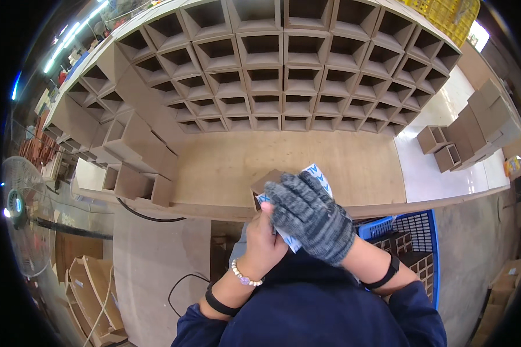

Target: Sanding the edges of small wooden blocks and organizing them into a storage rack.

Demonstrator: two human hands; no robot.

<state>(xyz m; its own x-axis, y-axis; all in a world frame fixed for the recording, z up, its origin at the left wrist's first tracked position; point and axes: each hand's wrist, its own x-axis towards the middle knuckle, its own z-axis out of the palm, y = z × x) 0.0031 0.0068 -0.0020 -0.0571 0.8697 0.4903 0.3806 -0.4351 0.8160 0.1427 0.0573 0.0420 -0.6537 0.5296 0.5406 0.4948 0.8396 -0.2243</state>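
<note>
Gloved right hand clasps a blue-printed white sheet; the grip of the bare left hand is hidden. Stacked boxes stand formed; the half-covered brown box's progress is unclear.

Wears a dark navy-blue fabric top with plain sleeves. Covers the right hand with a knitted glove streaked black and pale grey. Carries a bracelet of pale round beads with one lilac bead at the left wrist, plus a flat black band around each forearm.
</note>
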